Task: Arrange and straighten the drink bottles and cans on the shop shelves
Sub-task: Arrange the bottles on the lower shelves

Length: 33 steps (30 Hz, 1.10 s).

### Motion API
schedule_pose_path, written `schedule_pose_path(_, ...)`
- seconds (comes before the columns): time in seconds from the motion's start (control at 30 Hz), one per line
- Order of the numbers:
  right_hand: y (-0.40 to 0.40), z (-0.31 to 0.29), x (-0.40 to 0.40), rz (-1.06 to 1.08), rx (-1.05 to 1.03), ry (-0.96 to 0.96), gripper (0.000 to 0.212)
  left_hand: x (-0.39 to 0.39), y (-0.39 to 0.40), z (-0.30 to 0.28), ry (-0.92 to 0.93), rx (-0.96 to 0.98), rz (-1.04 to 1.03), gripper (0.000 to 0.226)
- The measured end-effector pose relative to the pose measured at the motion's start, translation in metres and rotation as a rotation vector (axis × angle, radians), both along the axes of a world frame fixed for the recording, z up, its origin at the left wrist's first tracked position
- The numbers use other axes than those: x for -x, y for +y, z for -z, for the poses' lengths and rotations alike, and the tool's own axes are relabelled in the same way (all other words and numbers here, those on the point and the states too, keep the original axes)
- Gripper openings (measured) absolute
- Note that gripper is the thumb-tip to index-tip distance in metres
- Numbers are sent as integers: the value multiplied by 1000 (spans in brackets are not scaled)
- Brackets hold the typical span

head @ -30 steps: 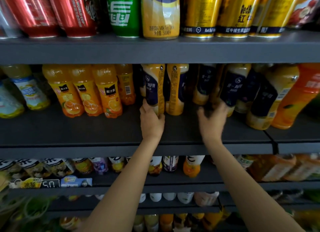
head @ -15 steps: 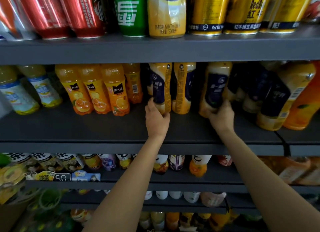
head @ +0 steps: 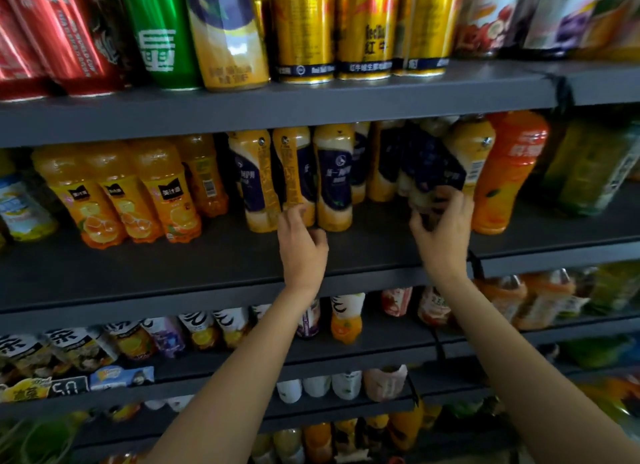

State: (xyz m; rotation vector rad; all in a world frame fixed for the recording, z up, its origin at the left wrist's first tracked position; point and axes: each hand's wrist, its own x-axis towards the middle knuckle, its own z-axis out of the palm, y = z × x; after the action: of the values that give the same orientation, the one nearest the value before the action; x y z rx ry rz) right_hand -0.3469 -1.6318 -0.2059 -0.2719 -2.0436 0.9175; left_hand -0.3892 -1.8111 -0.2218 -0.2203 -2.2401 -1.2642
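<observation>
On the middle shelf point(head: 214, 255) stands a row of yellow milk-tea bottles with dark blue labels point(head: 334, 179). My left hand point(head: 302, 245) is just below the base of the second bottle point(head: 294, 172); its loosely curled fingertips touch that base. My right hand point(head: 440, 231) grips the bottom of another dark-labelled milk-tea bottle point(head: 433, 179), which is tilted and blurred, in front of more of the same kind. Orange juice bottles point(head: 173, 200) stand to the left.
An orange bottle point(head: 502, 179) and green bottles point(head: 588, 172) stand right of my right hand. Red, green and gold cans point(head: 304, 30) fill the upper shelf. The lower shelves hold several tea and juice bottles point(head: 346, 318). A bare strip of shelf runs along the front.
A third milk-tea bottle now stands beside the first two. My right hand has moved right and taken hold of another one. My left hand has slipped down off its bottle.
</observation>
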Motion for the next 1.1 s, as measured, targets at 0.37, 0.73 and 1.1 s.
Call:
schedule_pose_path(0.37,113,7,3,-341,-77,-109,29,0,162,10,-259,199,378,76)
schedule_pose_path(0.73,79,15,40,-644,3,-301,65,-2,112,10,-102,132,-41,42)
schedule_pose_path(1.1,11,13,76,-481,2,-506,80,25,60,4,-206,22,-195,59)
